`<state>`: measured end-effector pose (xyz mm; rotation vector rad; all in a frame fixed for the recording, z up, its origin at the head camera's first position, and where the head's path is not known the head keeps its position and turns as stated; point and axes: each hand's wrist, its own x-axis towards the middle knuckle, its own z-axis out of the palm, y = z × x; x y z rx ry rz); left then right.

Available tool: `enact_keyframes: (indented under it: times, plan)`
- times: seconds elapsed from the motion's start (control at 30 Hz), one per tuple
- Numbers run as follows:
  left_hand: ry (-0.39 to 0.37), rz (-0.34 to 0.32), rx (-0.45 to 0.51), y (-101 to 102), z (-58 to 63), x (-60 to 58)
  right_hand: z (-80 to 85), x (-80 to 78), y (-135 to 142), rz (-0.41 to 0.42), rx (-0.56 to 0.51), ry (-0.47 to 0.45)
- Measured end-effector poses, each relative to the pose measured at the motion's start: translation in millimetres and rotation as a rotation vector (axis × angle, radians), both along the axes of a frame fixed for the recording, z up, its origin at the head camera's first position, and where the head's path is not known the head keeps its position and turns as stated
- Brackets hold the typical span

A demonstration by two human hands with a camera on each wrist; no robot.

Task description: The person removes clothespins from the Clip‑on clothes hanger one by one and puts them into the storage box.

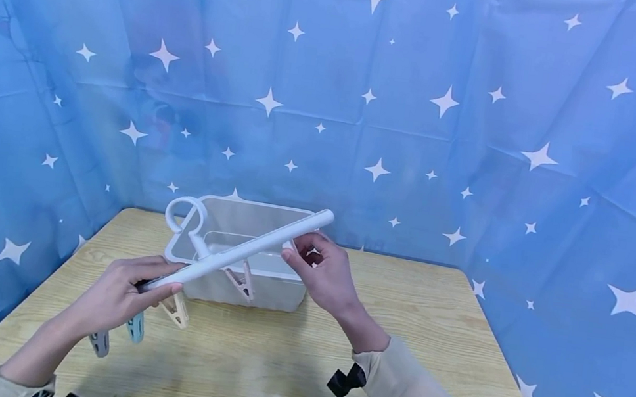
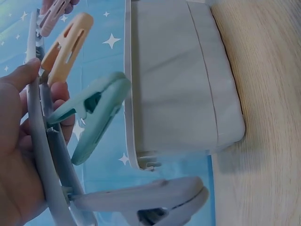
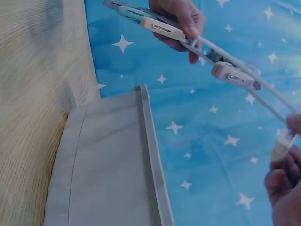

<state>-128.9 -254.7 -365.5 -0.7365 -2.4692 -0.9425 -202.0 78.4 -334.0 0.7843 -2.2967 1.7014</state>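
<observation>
- No readable text, label, brand, number or sign in any view.

A smooth, plastic-looking hanger (image 1: 252,248), clips (image 2: 101,117) and matt bin (image 1: 259,292) offset a glossy wood-grain surface (image 1: 418,300) and cloth-like backdrop (image 1: 335,61).
</observation>
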Motion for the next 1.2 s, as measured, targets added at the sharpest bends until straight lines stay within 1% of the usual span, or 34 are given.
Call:
enact_keyframes:
  times: [0.2, 0.3, 0.47, 0.77, 0.97, 1.2]
  plan:
    - [-0.016, 0.022, 0.010, 1, 2.7, 1.4, 2.4, 0.6, 3, 0.031, 0.022, -0.111]
    - [-0.018, 0.032, 0.011, 1, 3.3, 1.4, 3.1, 0.8, 4, 0.037, 0.038, -0.127]
    - [-0.047, 0.037, 0.036, -2, 3.8, 2.2, 3.1, 0.2, 7, 0.039, 0.055, -0.128]
    - [-0.063, 0.032, 0.049, -3, 5.8, 4.6, 3.8, -1.5, 11, 0.055, 0.043, -0.121]
    - [-0.063, 0.038, 0.050, -4, 6.8, 6.0, 2.8, -2.4, 14, 0.069, 0.028, -0.107]
    - [-0.057, 0.039, 0.053, -4, 7.9, 6.9, 3.0, -5.1, 16, 0.052, 0.028, -0.092]
